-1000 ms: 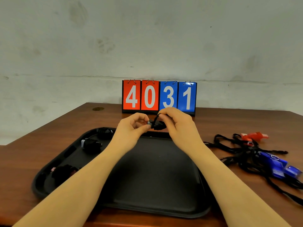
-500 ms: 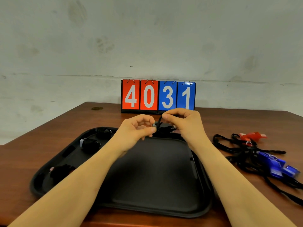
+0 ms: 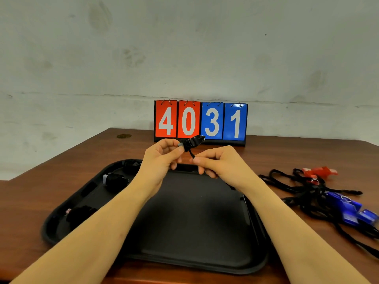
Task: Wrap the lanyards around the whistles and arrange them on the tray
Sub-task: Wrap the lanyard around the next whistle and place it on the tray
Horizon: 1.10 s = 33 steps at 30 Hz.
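Observation:
My left hand (image 3: 162, 158) pinches a black whistle (image 3: 191, 142) by its grey mouthpiece, held up above the far edge of the black tray (image 3: 196, 222). A short end of its black lanyard (image 3: 191, 154) runs down to my right hand (image 3: 217, 162), which pinches it between thumb and forefinger. Three wrapped black whistles lie along the tray's left side: one at the far corner (image 3: 131, 166), one below it (image 3: 115, 180), one near the front left (image 3: 81, 214).
On the wooden table (image 3: 30, 199) to the right lie a red whistle (image 3: 320, 172) and blue whistles (image 3: 348, 210) tangled in loose black lanyards (image 3: 297, 187). A flip scoreboard (image 3: 200, 123) reading 4031 stands behind the tray against the wall.
My left hand lifted and tilted the whistle up, and my right hand dropped below it, drawing the lanyard end downward.

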Available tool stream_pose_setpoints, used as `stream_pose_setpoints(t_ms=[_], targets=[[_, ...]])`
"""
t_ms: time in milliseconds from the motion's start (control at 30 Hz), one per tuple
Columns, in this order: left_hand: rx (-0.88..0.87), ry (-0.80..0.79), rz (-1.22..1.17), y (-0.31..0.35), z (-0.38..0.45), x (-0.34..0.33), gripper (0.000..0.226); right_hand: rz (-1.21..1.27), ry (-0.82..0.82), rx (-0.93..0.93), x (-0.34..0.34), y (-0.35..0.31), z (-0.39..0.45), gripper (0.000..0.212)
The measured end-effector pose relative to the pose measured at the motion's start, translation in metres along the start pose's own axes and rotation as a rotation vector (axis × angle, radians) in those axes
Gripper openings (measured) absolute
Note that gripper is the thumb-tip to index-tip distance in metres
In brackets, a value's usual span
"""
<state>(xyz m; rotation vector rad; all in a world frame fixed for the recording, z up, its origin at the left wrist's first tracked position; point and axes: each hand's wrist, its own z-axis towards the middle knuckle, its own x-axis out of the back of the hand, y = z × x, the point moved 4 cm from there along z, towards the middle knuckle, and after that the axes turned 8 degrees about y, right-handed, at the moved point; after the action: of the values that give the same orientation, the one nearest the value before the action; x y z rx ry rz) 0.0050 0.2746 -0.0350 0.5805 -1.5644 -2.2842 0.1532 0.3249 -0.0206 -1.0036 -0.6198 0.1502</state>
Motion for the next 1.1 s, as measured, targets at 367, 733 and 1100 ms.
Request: stream_pose_setpoints(t_ms=[367, 733, 1100], targets=[[-0.074, 0.118, 0.287, -0.003, 0.004, 0.003, 0.009, 0.047, -0.049, 0.13, -0.001, -0.02, -0.007, 0.036], [-0.243, 0.057, 0.548, -0.001, 0.002, -0.002, 0.01, -0.436, 0.257, 0.39, 0.002, -0.014, -0.001, 0.015], [-0.306, -0.135, 0.63, 0.001, -0.007, -0.011, 0.012, -0.402, 0.371, 0.313, 0.008, -0.005, 0.002, 0.019]])
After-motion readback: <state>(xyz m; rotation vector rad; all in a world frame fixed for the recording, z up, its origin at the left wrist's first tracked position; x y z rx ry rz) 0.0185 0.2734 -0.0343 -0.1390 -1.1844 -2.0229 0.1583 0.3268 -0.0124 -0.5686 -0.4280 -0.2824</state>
